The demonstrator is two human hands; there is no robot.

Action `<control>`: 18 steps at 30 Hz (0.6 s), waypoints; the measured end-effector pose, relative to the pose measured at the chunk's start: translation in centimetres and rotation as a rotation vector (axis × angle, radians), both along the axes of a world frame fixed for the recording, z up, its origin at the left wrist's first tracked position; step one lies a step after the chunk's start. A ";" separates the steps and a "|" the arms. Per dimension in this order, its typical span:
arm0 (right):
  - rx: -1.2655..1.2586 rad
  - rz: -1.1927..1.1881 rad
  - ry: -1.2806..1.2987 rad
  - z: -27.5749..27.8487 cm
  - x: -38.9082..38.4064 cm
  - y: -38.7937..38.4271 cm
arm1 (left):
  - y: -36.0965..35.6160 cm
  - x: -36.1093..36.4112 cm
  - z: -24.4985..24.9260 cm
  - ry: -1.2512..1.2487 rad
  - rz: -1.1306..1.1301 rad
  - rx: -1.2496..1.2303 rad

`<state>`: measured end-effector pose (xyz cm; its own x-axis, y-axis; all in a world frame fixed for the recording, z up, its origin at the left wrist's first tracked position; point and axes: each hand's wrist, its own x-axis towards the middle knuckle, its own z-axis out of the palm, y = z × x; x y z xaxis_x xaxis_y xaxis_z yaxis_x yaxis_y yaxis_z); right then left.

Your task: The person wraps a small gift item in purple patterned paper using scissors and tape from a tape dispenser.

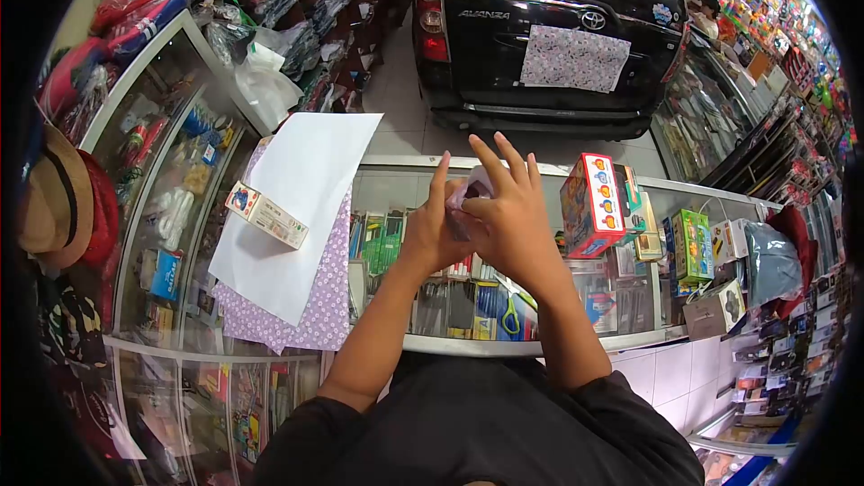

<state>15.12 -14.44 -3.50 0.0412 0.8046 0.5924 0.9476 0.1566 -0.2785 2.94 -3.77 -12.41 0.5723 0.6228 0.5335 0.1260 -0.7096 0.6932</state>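
Observation:
Both hands are raised over the glass counter, close together. Between them is a small piece of purple patterned paper with a white inner side, partly hidden by the fingers. My left hand wraps round its left side, one finger pointing up. My right hand pinches its upper right edge, the other fingers spread upward. To the left, a white sheet lies over purple flowered paper, with a small narrow box on top. Green-handled scissors are near my right forearm.
The glass counter's front edge runs before me. A red box stands at the right, with a green box farther right. Beyond the counter is a black car. Hats hang at the far left.

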 end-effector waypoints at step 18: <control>-0.339 0.482 0.308 0.7 6.9 -0.9 | 2.4 -3.1 2.7 -0.200 -0.518 -0.053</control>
